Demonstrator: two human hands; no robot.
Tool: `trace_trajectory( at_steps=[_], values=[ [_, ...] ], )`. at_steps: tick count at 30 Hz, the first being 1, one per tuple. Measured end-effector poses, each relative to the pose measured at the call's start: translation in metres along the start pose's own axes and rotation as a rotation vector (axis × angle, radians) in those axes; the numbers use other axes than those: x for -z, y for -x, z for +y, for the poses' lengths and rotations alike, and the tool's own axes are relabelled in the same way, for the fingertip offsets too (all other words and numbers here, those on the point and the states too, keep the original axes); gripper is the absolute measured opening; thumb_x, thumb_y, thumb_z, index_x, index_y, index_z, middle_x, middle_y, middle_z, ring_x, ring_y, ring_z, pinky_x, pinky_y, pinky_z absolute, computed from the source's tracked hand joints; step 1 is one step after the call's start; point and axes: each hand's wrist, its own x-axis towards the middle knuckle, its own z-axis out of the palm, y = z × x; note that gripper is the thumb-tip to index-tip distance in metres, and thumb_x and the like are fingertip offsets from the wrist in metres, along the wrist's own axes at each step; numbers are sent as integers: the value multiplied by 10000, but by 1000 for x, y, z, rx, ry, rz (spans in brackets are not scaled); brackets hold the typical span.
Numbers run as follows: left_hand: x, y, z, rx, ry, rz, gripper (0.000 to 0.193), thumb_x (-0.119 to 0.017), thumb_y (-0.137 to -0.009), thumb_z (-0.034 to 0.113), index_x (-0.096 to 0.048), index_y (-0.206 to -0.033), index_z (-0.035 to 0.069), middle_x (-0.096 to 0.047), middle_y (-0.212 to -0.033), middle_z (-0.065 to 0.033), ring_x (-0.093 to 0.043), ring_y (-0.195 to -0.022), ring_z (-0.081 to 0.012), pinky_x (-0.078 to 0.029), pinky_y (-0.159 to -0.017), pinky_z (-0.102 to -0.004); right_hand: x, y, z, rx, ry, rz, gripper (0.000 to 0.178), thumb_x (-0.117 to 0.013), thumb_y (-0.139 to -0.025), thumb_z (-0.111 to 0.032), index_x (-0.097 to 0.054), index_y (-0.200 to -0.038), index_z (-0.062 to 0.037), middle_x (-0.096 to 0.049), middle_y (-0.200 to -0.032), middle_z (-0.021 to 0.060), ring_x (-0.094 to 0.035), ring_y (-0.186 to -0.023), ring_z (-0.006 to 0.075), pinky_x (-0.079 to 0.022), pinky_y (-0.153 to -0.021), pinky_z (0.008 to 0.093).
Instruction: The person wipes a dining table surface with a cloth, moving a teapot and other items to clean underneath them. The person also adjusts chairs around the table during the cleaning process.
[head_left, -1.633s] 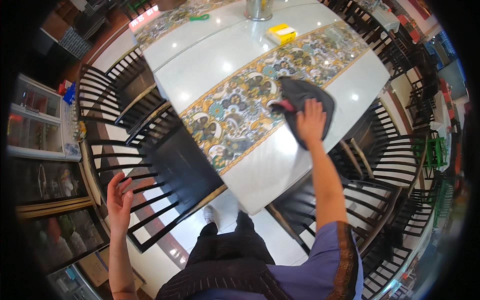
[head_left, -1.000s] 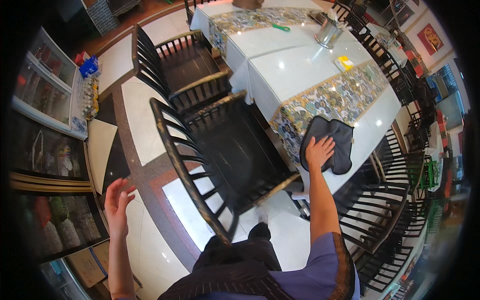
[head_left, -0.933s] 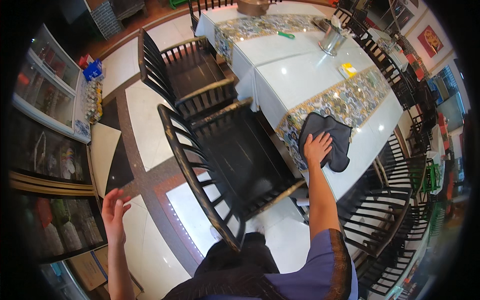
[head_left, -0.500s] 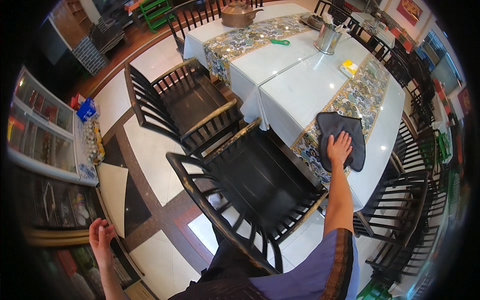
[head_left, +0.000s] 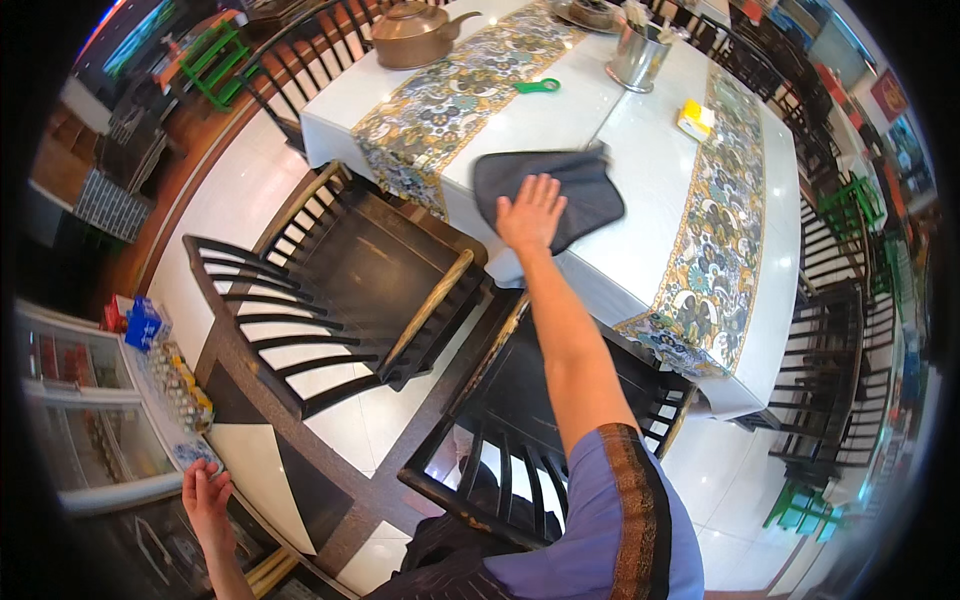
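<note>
Plainly, the dark cloth [head_left: 592,195] lies on the white-covered table [head_left: 625,265], at its near edge between the table's two patterned runners, the left runner [head_left: 455,95] and the right runner [head_left: 726,200]. The right hand [head_left: 532,213] rests palm down on it, fingers extended and close together, clamped on nothing. Even pressure through the whole palm would likely hold the cloth flatter than fingertips alone; a lighter touch seems wise along the table's seam [head_left: 608,118] and near its edge, where cloth or cover could catch or ruck up. Toward the table's far side stand a metal canister [head_left: 638,62] and a brown kettle [head_left: 402,40]; a green-handled object [head_left: 537,86] and a yellow packet [head_left: 696,120] lie on the table. Chairs [head_left: 350,255] line its near side. The left hand [head_left: 206,502] hangs well apart from the table, fingers loosely curled, holding nothing visible.
</note>
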Motion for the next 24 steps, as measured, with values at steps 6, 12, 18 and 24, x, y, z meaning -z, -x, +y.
trace_trajectory(
  at_steps=[6,12,18,24],
  values=[
    [-64,-78,40,-105,-51,-253,268,-534,-1046,249,-560,-1250,77,-640,-1085,-38,-658,-895,-116,-536,-788,-249,24,42,84,318,-108,168,603,-578,-928,-391,-463,-1448,-109,-410,-1519,135,-322,-1427,337,-266,-1142,515],
    [-67,-171,40,-128,-46,-210,270,-552,-1037,273,-578,-1226,83,-654,-1045,-24,-657,-875,-113,-541,-766,-247,63,82,301,-384,131,142,680,-586,-918,-426,-401,-1502,-130,-337,-1581,126,-275,-1469,337,-243,-1159,552],
    [-55,-265,30,-34,39,-184,265,-567,-1031,285,-593,-1208,89,-657,-1021,-15,-659,-856,-108,-545,-724,-240,13,-4,237,-619,414,256,663,-541,-908,-486,-480,-1439,-92,-384,-1539,179,-281,-1438,414,-248,-1090,640],
    [-72,-341,58,-65,52,-203,253,-580,-1026,271,-599,-1199,88,-662,-1030,-22,-655,-870,-110,-538,-744,-235,-16,-96,-43,-304,135,201,818,-478,-925,-596,-395,-1476,3,-301,-1573,252,-224,-1469,447,-157,-1168,617]
  ],
)
